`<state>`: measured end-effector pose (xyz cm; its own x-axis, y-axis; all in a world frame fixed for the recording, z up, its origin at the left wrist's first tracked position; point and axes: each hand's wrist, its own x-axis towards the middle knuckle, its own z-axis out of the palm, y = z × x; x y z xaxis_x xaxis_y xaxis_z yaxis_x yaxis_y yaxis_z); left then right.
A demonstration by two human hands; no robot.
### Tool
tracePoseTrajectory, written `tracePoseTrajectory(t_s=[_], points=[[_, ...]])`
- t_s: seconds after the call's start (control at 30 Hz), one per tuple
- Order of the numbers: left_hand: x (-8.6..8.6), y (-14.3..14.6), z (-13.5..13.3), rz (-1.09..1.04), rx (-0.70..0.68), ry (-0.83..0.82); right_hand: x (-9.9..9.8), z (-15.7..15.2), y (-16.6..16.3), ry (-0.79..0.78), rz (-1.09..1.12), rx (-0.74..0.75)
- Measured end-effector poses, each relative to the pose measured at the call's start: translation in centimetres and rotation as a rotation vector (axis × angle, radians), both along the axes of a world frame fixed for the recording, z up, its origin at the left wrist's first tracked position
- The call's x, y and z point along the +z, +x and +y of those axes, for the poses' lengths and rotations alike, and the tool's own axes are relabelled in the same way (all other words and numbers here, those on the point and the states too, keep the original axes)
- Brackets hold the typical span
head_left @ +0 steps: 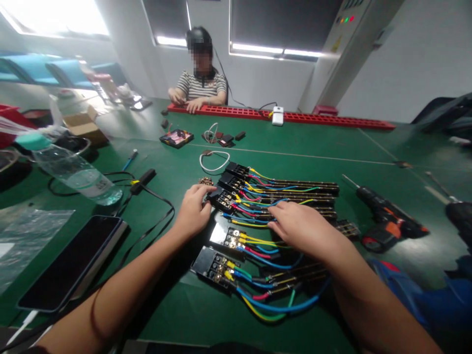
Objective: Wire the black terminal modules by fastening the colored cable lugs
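Several black terminal boards with yellow, red and blue wires point(254, 206) lie side by side on the green table point(302, 142). My left hand point(192, 210) rests on the left end of the third board, fingers curled against its black terminal block point(220, 199). My right hand point(300, 227) lies palm down over the wires in the middle of the row, fingers bent onto them. What the fingertips pinch, if anything, is hidden. The two nearest boards point(217, 265) lie uncovered in front of my hands.
A cordless screwdriver point(387, 219) lies at the right. A water bottle point(70, 169), a black cable point(147, 196) and a phone point(70, 263) are at the left. A person in a striped shirt point(201, 83) sits across the table by a red rail point(295, 117).
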<state>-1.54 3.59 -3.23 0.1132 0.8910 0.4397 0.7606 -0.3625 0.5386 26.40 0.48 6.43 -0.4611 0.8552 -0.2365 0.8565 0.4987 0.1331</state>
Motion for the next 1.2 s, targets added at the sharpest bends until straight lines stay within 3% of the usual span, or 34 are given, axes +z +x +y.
tracePoseTrajectory(t_s=[0.3, 0.6, 0.93, 1.2], points=[[-2.1, -0.4, 0.5, 0.102, -0.134, 0.022, -3.8, 1.1, 1.1, 0.090, -0.039, 0.001], [-2.6, -1.2, -0.4, 0.237, -0.161, 0.103, -4.0, 1.2, 0.2, 0.064, -0.084, -0.053], [-2.3, -1.5, -0.8, 0.197, -0.215, 0.076, -4.0, 1.2, 0.0, 0.035, -0.100, -0.095], [-3.0, -1.6, -0.4, 0.172, -0.226, 0.118, -3.8, 0.9, 0.0, 0.037, -0.115, -0.118]])
